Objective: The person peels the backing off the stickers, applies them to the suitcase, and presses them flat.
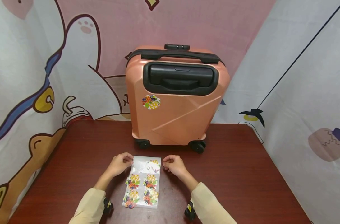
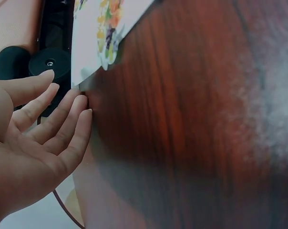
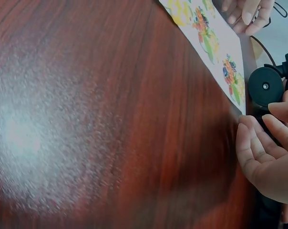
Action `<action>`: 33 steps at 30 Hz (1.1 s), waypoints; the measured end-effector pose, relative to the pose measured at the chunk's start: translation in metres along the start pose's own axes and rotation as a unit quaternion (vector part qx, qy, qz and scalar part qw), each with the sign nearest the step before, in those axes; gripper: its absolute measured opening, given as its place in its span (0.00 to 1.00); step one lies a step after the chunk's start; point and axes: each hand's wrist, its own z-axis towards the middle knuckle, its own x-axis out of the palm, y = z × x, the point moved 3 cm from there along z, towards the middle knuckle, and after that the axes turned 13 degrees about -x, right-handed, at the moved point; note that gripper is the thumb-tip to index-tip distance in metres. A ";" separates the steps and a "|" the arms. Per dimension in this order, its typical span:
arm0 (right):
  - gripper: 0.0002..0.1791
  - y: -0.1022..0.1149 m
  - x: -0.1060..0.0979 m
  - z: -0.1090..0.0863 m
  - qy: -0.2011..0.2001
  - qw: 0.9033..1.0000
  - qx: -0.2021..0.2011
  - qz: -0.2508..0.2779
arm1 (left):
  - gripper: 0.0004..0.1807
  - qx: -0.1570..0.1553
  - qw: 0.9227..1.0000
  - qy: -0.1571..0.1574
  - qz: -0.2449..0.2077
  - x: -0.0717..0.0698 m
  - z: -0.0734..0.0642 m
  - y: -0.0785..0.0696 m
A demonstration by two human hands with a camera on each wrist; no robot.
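A white sheet of fruit stickers (image 1: 138, 199) lies on the table in front of the suitcase. Several round stickers with colourful fruit show on it, and its upper left part is bare. My left hand (image 1: 120, 164) is at the sheet's upper left corner, fingertips right at the edge, thumb apart from the fingers in the left wrist view. On the other side, my right hand (image 1: 175, 165) has its fingertips close by the upper right corner, fingers loosely bent. Behind stands an upright orange suitcase (image 1: 175, 118) bearing one fruit sticker (image 1: 151, 102) on its left front.
The suitcase rests on black wheels (image 1: 198, 146) toward the back of the dark red-brown wooden table (image 1: 242, 174). A cartoon-printed cloth (image 1: 111, 40) hangs behind and around the table. Both wrists wear small black devices (image 1: 190, 211).
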 end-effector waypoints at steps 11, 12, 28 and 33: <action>0.08 -0.004 0.006 -0.001 -0.006 0.999 -0.006 0.041 | 0.05 -0.003 1.000 -0.021 -0.001 0.001 -0.002 0.002; 0.08 -0.002 0.007 -0.002 -0.008 0.999 -0.004 0.043 | 0.05 -0.003 1.000 -0.022 0.001 0.001 -0.002 0.002; 0.09 -0.004 0.015 0.003 -0.020 0.999 -0.018 0.040 | 0.05 -0.007 1.000 -0.017 0.001 0.003 0.002 0.005; 0.09 -0.008 0.017 0.004 -0.024 0.999 -0.016 0.040 | 0.05 -0.008 1.000 -0.021 -0.002 0.004 0.001 0.004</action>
